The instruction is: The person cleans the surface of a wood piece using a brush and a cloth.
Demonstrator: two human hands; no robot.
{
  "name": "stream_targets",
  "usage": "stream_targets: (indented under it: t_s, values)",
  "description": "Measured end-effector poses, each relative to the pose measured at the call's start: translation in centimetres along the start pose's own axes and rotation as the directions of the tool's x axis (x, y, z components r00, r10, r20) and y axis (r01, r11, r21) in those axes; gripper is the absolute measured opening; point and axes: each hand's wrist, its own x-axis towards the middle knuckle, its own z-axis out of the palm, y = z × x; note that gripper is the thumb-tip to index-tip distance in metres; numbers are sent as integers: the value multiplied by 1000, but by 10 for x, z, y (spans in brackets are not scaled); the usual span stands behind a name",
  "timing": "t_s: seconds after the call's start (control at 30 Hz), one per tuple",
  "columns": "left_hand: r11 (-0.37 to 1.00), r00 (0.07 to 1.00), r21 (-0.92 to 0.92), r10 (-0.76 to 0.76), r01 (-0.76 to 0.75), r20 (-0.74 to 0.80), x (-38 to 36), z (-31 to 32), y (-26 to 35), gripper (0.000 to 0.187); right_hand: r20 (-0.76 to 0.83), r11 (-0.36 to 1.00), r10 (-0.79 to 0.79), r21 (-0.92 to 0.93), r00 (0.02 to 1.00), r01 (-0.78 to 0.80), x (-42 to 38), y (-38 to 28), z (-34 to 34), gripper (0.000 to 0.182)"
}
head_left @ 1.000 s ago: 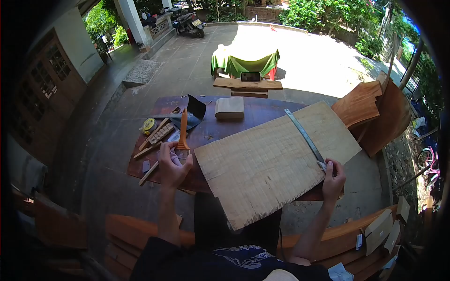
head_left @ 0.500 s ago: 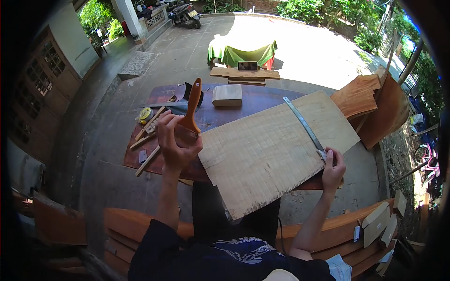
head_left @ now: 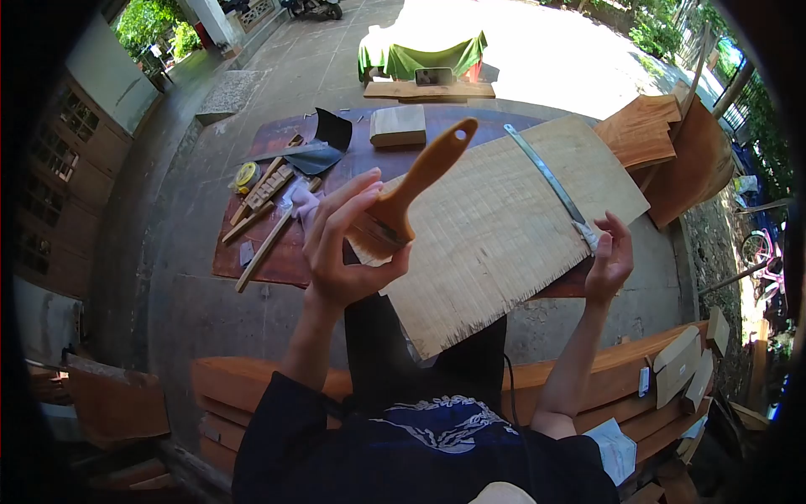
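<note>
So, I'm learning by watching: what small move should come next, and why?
Perhaps lower the orange-handled flat paintbrush towards the pale, flat wooden board: the left hand holds it raised, bristles angled downward, by the board's left edge.

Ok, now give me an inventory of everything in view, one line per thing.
Paintbrush: one, orange-handled, in the left hand
Board: one, pale, overhanging the table's near edge
Metal ruler: one, silver, across the board
Table: one, dark reddish-brown, ahead
Block: one, pale, table's far side
Wooden strips: several, pale, table's left
Curved sheet: one, black, far left of table
Phone: one, dark, beyond the table
Draped cloth: one, green, behind the phone
Wood slabs: two, orange-brown, right of table
Bicycle: one, pink, far right
Smaller scraps: too unclear to count
Left hand: one, bare, gripping the paintbrush
Right hand: one, bare, at the ruler's near end
</note>
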Motion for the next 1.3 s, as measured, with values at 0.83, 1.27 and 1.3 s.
stream_targets:
  t_s: [0.83, 1.27, 1.3]
  values:
    - [683, 757, -328, -568, 652, 322, -55, 46, 28, 41, 841, 949, -255, 125, 477, 289, -7, -179, 5, 17]
    - [429, 676, -562, -644, 707, 358, -53, 42, 26, 36, 830, 940, -279, 133, 483, 315, -3, -210, -1, 16]
    - [424, 679, -572, -640, 702, 359, -54, 43, 25, 36, 866, 939, -274, 146, 418, 313, -8, -207, 5, 17]
